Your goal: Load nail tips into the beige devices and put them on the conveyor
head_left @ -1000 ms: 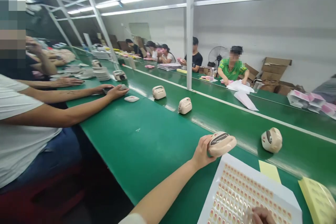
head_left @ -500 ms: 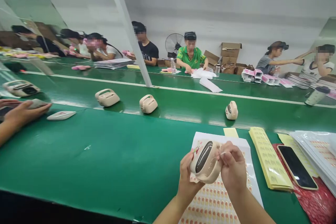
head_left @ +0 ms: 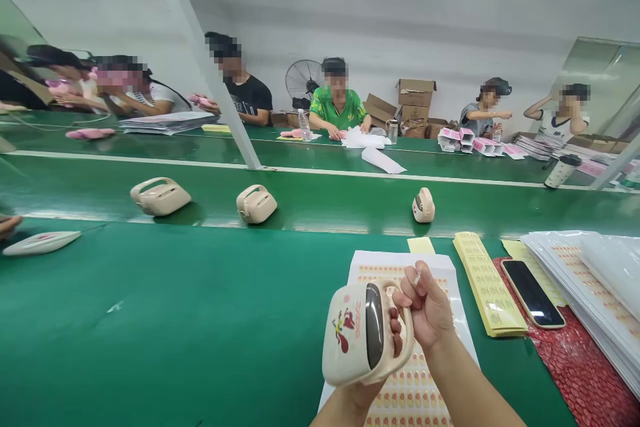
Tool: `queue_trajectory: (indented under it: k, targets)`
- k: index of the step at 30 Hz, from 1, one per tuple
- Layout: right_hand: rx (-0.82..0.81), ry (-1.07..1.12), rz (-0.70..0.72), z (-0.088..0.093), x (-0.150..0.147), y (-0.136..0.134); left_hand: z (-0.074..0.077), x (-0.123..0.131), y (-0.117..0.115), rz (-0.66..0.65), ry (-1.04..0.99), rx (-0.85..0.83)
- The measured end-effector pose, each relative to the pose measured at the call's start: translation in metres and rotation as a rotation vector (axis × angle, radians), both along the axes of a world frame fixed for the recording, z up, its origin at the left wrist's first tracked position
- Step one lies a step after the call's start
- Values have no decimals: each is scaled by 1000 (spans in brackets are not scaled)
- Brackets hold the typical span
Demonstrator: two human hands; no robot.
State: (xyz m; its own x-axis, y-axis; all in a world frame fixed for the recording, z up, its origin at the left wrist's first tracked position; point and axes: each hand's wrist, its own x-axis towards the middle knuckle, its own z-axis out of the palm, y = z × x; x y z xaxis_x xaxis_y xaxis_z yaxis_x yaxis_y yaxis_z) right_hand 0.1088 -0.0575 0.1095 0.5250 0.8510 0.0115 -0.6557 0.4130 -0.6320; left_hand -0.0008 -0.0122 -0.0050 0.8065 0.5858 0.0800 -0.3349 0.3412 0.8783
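My left hand holds a cream-coloured device with a carry handle from below and behind. Some of its fingers show through the handle opening; the rest are hidden. The device is tilted, its flower-printed face turned left and a dark glossy oval panel beside the handle. At the handle's upper end, my right hand is closed in a pinch, with a small clear piece at its fingertips. Under both hands lies a white sheet of small orange-and-yellow stickers.
Several similar devices stand along the green strip ahead. To the right are folded yellow sticker sheets, a phone on red wrap, and stacked sheets. Co-workers sit across; another person's hand is at far left.
The device has turned in my left hand so its printed face shows more, and it has moved left and lower. My right hand has lifted slightly. The whole view has shifted to the right.
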Motion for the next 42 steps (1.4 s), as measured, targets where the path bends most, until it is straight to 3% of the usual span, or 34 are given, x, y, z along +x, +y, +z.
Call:
queue_trajectory:
  k: [3, 4, 6, 9, 11, 15, 20, 27, 42]
  targets:
    - [-79, -25, 131, -12, 8, -7, 12, -6, 11, -138, -9, -335]
    - [-137, -35, 154, -15, 11, -9, 21, -8, 14, -124, -1, -444]
    - [-285, -72, 143, -19, 16, -14, 41, -11, 19, 25, 15, -588]
    - [-435, -171, 57, -19, 18, -19, 66, -11, 21, 232, 54, -566]
    - [-454, -240, 37, -16, 15, -20, 71, -9, 22, 343, 107, -486]
    - [-487, -475, 75, -11, 5, -20, 66, -3, 22, 458, 232, -394]
    - [-577, -718, 138, -13, -2, -15, 65, -1, 22, 457, 275, -326]
    - [-661, -727, 97, -19, -6, -11, 70, -2, 17, 477, 286, -323]
    - [-664, -816, 66, -22, -7, -10, 65, -3, 19, 479, 300, -324]
